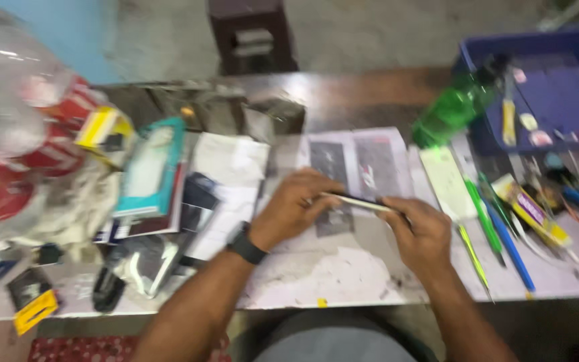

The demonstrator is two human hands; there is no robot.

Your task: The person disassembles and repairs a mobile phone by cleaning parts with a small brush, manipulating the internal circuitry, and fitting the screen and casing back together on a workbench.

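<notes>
A view looking down from the head at a cluttered worktable (316, 281), blurred by motion. Both hands meet near the middle of the table and share one thin flat panel (360, 201), held edge-on just above the surface. The left hand (296, 204) curls its fingers closed over the panel's left end, a dark watch (244, 245) on that wrist. The right hand (420, 231) pinches the panel's right end between thumb and fingers, the rest of the hand loosely curled. The panel spans the gap between the two hands; it looks slim, pale along its edge with a darker face, and too blurred to tell more. Beneath the hands lies a printed paper sheet (356, 161) with grey pictures. At the far right stands a blue plastic bin (574, 47) holding a yellow-handled tool (508, 114) and a few small pale bits. A green bottle (454, 110) leans against the bin's near left corner. Just right of the right hand lie several pens and slender tools (497, 228) in green, blue and yellow. To the left sit a teal package (152, 167), clear plastic bags (8, 87) and other loose packaging
</notes>
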